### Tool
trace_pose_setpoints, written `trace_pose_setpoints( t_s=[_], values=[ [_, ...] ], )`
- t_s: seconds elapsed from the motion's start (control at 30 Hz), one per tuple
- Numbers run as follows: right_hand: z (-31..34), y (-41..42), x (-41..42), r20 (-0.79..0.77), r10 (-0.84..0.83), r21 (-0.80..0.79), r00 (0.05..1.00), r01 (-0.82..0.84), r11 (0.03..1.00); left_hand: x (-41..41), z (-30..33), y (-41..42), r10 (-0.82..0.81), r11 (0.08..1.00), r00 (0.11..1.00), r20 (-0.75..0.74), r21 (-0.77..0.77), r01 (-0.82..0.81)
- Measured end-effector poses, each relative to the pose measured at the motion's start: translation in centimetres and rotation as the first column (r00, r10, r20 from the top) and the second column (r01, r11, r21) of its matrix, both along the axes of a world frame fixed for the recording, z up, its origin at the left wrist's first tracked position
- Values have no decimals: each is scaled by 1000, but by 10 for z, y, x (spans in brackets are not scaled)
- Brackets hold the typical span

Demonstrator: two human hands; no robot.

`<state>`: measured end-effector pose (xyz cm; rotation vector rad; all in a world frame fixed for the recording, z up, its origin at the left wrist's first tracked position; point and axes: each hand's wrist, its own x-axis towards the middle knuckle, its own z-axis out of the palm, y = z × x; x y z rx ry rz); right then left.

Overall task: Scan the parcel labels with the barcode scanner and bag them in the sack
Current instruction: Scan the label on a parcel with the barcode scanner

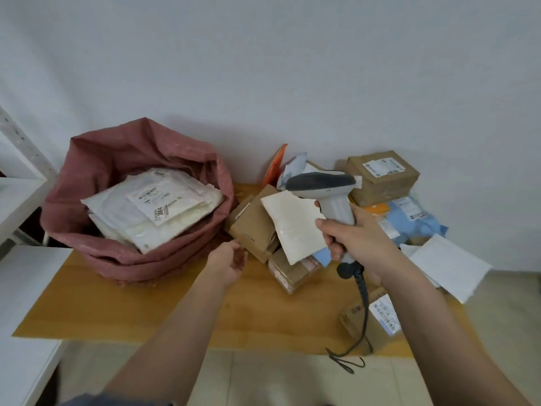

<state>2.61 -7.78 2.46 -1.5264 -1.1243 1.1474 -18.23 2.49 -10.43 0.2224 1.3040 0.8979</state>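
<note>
Roughly halfway, I'd guess. Sack (117,177) at left on surface (175,312), mouth rolled open, already stuffed near rim with white mailers (152,212), labels up. Plenty left though: parcels (383,177) heaped at right, brown boxes, blue and white bags, one box near front edge. Right hand (355,238) wraps scanner (325,189) handle, also pinching cream mailer (295,227) against it, label side not visible. Left hand (228,263) loose, fingers relaxed, holding nothing, hovering between sack and pile.
</note>
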Motion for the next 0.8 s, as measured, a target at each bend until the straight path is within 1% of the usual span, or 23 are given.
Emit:
trace_pose_setpoints(
  t_s=[0.07,0.13,0.2,0.27,0.37,0.43,0.5,0.53,0.6,0.63,0.67,0.73,0.8],
  values=[
    [-4,-6,15,7,-19,0,1000,19,1000,23,-2,-13,-124,992,991,-50,-17,124],
    [-7,-10,32,17,-16,7,1000,16,1000,43,-2,-22,-244,969,963,-111,1,246],
    [-10,-14,50,15,-11,9,1000,10,1000,62,-1,-29,-357,928,913,-199,40,371],
    [-13,-19,68,-3,-1,3,1000,1,1000,83,-2,-37,-458,861,829,-321,70,503],
    [-21,-27,96,-33,19,-26,999,-20,999,120,-11,-53,-576,723,645,-502,56,689],
    [-29,-32,113,-37,30,-49,999,-32,998,147,-24,-66,-612,621,513,-602,37,783],
    [-37,-34,131,-34,40,-77,999,-43,996,175,-41,-80,-635,517,372,-677,-15,856],
    [-41,-35,140,-33,42,-94,999,-45,995,187,-50,-87,-643,460,293,-708,-51,886],
    [-51,-38,156,-28,40,-136,999,-43,990,208,-68,-99,-625,319,103,-774,-133,938],
    [-56,-39,164,-31,39,-154,999,-44,987,216,-76,-104,-611,251,21,-792,-168,953],
    [-61,-40,171,-35,42,-169,999,-47,984,224,-83,-109,-609,203,-35,-792,-198,959],
    [-69,-43,184,-28,52,-195,998,-57,979,237,-95,-118,-617,149,-125,-777,-272,951],
    [-76,-46,195,-16,64,-214,998,-66,975,247,-105,-125,-571,92,-235,-787,-346,934]
  ],
)
